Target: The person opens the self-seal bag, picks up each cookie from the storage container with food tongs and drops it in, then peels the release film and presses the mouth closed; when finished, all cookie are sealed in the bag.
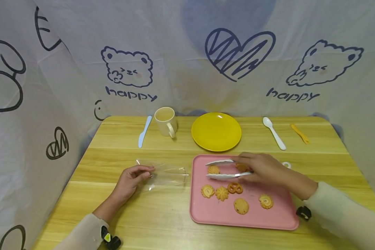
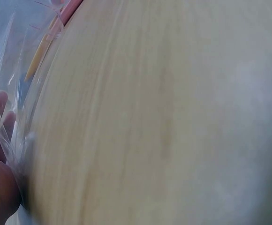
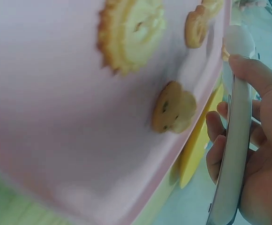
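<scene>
My left hand (image 1: 132,179) pinches the edge of a clear plastic bag (image 1: 167,175) above the table, left of the pink tray (image 1: 243,220). In the left wrist view the bag (image 2: 21,70) looks crinkled beside the fingers. My right hand (image 1: 262,169) grips metal tongs (image 1: 226,176) with pale tips over the tray. The tong arms stand apart, one on either side of a swirled cookie (image 1: 214,169). Whether they touch it I cannot tell. Other cookies lie on the tray, among them a pretzel-shaped one (image 1: 235,188) and a round one (image 1: 241,206). Another (image 3: 173,108) is partly hidden under my right hand in the head view.
Behind the tray sits a yellow plate (image 1: 216,132), with a cream mug (image 1: 166,121) and a light blue knife (image 1: 145,132) to its left. A white spoon (image 1: 274,133) and a small orange utensil (image 1: 299,133) lie at the back right. A printed cloth hangs behind the table.
</scene>
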The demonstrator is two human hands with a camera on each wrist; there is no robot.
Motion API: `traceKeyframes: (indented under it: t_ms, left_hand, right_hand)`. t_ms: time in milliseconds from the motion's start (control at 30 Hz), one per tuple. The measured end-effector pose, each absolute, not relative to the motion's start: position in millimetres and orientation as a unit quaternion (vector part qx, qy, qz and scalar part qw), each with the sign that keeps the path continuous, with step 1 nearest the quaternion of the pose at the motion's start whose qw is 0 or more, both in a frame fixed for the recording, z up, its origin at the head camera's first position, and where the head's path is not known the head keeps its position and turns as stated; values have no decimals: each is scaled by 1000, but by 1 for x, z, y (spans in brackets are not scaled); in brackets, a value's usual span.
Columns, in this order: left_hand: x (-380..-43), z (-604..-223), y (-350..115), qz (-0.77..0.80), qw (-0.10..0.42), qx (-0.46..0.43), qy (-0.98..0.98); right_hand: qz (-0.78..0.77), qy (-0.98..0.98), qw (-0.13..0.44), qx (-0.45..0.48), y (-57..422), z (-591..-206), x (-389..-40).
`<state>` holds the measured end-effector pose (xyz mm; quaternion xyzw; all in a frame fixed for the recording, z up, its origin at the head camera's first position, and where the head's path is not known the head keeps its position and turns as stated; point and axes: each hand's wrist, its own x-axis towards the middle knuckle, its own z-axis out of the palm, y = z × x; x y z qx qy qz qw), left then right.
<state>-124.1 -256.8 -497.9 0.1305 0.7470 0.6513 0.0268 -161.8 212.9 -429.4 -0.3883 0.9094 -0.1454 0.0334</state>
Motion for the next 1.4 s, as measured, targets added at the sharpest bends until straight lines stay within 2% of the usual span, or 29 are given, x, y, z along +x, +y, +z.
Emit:
traceKeyframes:
  t_ms: [700, 1000, 1400]
  left_hand:
    - [-125, -500, -258, 646, 30, 137, 750]
    - [-125, -500, -258, 644, 32, 137, 752]
    - [-126, -501, -258, 644, 31, 137, 752]
  right_hand:
    - [-143, 901, 76, -403, 139, -412, -162]
    - [-98, 889, 15, -446, 115, -419, -167]
    - [-136, 889, 32, -436, 86, -429, -165]
